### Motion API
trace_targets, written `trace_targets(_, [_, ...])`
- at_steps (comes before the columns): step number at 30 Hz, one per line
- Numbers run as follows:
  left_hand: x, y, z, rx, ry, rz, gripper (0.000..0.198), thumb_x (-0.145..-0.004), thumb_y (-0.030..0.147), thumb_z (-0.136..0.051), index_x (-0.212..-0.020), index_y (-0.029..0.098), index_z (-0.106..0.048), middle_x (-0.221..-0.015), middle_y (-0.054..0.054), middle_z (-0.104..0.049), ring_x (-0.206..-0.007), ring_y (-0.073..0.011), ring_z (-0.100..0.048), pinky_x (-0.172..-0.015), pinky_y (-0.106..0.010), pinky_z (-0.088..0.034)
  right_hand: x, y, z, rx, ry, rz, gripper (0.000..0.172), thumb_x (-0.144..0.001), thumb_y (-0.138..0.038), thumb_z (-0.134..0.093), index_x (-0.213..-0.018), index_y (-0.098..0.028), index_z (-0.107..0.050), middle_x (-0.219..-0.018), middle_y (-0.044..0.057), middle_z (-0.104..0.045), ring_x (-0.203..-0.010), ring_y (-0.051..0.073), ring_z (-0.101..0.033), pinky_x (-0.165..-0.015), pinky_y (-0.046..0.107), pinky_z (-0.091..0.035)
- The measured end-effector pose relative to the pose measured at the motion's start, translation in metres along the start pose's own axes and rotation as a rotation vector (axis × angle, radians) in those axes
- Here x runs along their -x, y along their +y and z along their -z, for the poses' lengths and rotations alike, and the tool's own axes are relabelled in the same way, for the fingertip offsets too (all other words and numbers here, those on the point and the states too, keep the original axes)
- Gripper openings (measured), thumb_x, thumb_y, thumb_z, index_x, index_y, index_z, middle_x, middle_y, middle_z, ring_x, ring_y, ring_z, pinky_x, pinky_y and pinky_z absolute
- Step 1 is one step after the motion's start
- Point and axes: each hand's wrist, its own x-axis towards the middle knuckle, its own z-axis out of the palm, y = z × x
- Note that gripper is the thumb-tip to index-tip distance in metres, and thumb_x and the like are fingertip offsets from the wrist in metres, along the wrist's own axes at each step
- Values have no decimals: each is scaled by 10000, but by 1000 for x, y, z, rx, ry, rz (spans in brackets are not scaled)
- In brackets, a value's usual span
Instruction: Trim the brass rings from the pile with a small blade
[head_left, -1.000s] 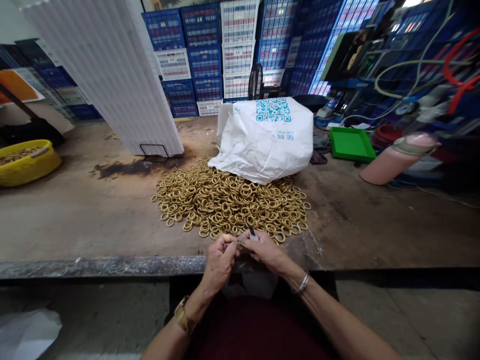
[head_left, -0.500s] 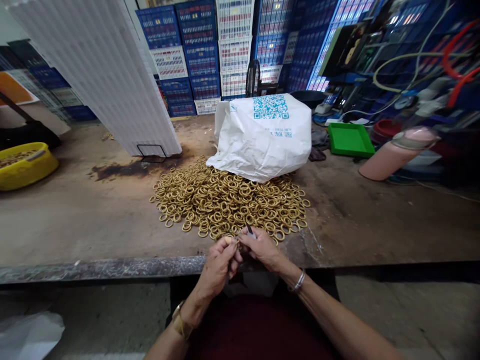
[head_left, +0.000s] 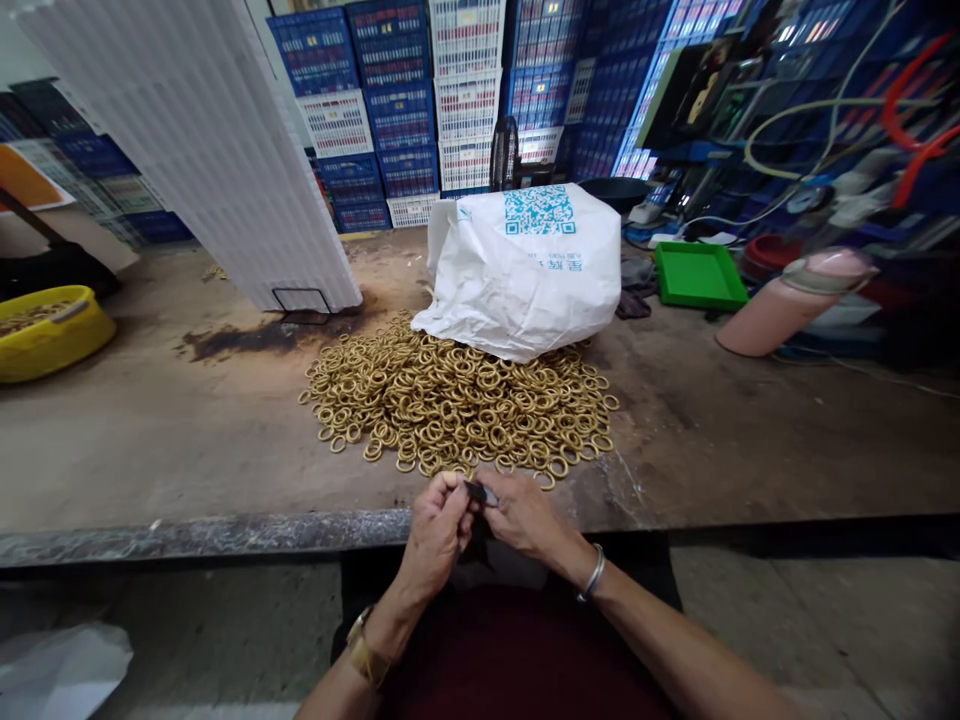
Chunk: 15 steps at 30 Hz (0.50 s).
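A wide heap of brass-coloured rings [head_left: 450,400] lies on the worktable, just beyond my hands. My left hand [head_left: 435,525] is closed in a pinch near the table's front edge; the small thing in its fingertips is mostly hidden. Close beside it, my right hand [head_left: 529,515] is shut on a small knife [head_left: 480,493] with a dark blade and a greyish part near the fingers. The blade points left and meets the left fingertips. Behind the heap a white woven sack [head_left: 525,290] lies on its side, its mouth toward the rings.
A yellow basin [head_left: 56,335] with small pieces stands at far left. White corrugated sheets [head_left: 247,150] lean beside a wire stand [head_left: 301,303]. On the right are a green tray [head_left: 699,275] and a pink bottle [head_left: 784,305]. Stacked crates [head_left: 405,115] line the back.
The knife blade has swung from pointing up and away to pointing left, against the left fingertips. My right hand has turned slightly; my left hand has hardly moved.
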Motion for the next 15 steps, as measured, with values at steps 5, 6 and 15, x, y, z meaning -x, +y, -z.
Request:
trace_targets(5, [8, 2, -1, -22, -6, -18, 273, -782, 432, -513, -724, 172, -457, -559, 62, -451, -368, -19, -317, -347, -149, -263, -5, 4, 6, 130, -10, -95, 162, -733, -135, -425, -802, -186, -562, -663, 15, -598, -572, 118, -492, -528, 217, -248])
trace_targets(6, [11, 5, -2, -4, -28, -18, 269, -778, 426, -524, -719, 171, -461, -572, 57, -463, -368, -19, -327, -344, -152, -271, -6, 7, 7, 167, 2, -133, 171, -730, -135, -431, -823, -185, -566, -674, 21, -608, -584, 123, -505, -532, 219, -249])
trace_targets(15, [8, 25, 20, 401, 111, 26, 208, -704, 296, -645, -740, 137, -517, -780, -33, -599, -550, -69, -501, -418, -156, -350, -2, 16, 3, 132, 109, -123, 156, -803, -240, -448, -891, -200, -571, -764, 17, -645, -667, 141, -579, -586, 217, -314])
